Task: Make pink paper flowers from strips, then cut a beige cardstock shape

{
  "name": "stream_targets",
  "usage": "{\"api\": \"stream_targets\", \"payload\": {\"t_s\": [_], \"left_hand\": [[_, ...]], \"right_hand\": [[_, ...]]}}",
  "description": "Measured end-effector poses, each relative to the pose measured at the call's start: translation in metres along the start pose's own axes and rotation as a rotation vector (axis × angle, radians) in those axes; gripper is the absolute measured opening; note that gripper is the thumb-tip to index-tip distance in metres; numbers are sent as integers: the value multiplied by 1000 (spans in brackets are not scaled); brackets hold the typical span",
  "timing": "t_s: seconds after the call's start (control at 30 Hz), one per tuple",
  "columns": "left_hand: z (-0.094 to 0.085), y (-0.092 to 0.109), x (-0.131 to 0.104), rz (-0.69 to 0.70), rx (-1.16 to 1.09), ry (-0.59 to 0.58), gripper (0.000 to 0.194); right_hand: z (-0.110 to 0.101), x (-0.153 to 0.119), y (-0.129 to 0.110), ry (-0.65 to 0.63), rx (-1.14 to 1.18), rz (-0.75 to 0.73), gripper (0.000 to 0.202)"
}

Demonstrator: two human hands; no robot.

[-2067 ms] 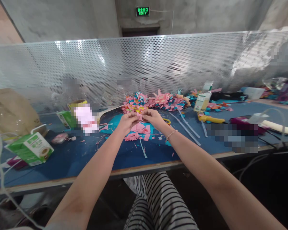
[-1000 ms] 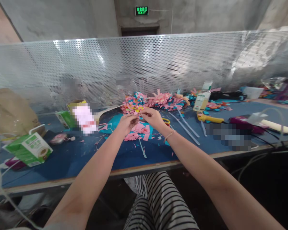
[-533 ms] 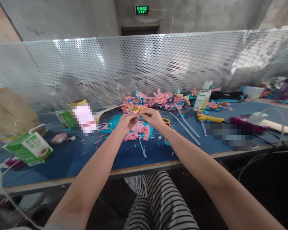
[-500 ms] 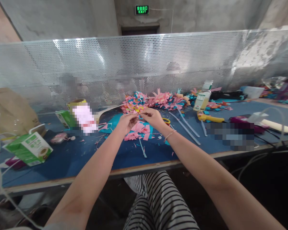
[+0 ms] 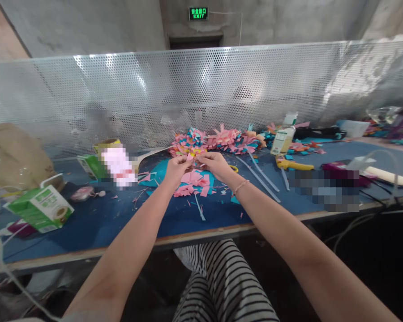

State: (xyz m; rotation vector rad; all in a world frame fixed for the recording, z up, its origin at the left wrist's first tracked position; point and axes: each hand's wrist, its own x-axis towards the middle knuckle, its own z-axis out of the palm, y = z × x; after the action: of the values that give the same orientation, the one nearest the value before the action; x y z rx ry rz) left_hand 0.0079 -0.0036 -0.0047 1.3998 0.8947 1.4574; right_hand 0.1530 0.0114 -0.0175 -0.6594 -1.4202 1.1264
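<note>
Over the pile of pink paper pieces (image 5: pixel 196 180), my left hand (image 5: pixel 178 167) pinches a small pink paper piece (image 5: pixel 190 157) between thumb and fingers. My right hand (image 5: pixel 216 164) is close beside it on the right, fingers closed at the same small paper; what exactly lies between them is too small to tell. Beneath the pink pieces lies a blue sheet (image 5: pixel 159 172). Behind my hands are fringed pink and blue paper flowers (image 5: pixel 225 136). Yellow-handled scissors (image 5: pixel 234 169) rest just right of my right hand.
Clear glue sticks (image 5: pixel 260 179) and a yellow glue gun (image 5: pixel 293 165) lie to the right, near a bottle (image 5: pixel 282 138). On the left stand a lit phone (image 5: pixel 118 164), a green carton (image 5: pixel 43 208) and a brown bag (image 5: pixel 16 156). A perforated metal panel (image 5: pixel 188 89) rises behind.
My hands have moved slightly apart, and the pink piece at my left fingertips now shows more clearly. My right hand has shifted a little to the right.
</note>
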Motion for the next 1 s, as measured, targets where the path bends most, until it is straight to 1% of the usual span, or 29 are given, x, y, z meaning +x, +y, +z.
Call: {"api": "stream_targets", "payload": {"t_s": [0.2, 0.37, 0.57, 0.67, 0.73, 0.83, 0.9, 1.0], "left_hand": [[-1, -1, 1, 91, 130, -12, 26], [-4, -4, 4, 157, 259, -38, 27], [-4, -4, 3, 134, 281, -51, 25], [-3, -2, 3, 119, 291, -56, 24], [-4, -3, 3, 114, 307, -69, 22], [-4, -4, 4, 108, 344, -78, 16], [-4, -4, 4, 95, 378, -76, 11], [-2, -5, 3, 53, 414, -88, 6]], "right_hand": [[-1, 0, 0, -16, 81, 53, 26], [-3, -2, -3, -53, 101, 133, 25], [-6, -4, -8, -119, 59, 175, 18], [-6, -3, -7, -119, 31, 181, 18], [-5, -1, -5, -81, 12, 163, 20], [-3, 1, -2, -24, -41, 82, 24], [-1, 1, -2, -30, -97, 48, 26], [0, -1, -3, -67, -186, 37, 26]]}}
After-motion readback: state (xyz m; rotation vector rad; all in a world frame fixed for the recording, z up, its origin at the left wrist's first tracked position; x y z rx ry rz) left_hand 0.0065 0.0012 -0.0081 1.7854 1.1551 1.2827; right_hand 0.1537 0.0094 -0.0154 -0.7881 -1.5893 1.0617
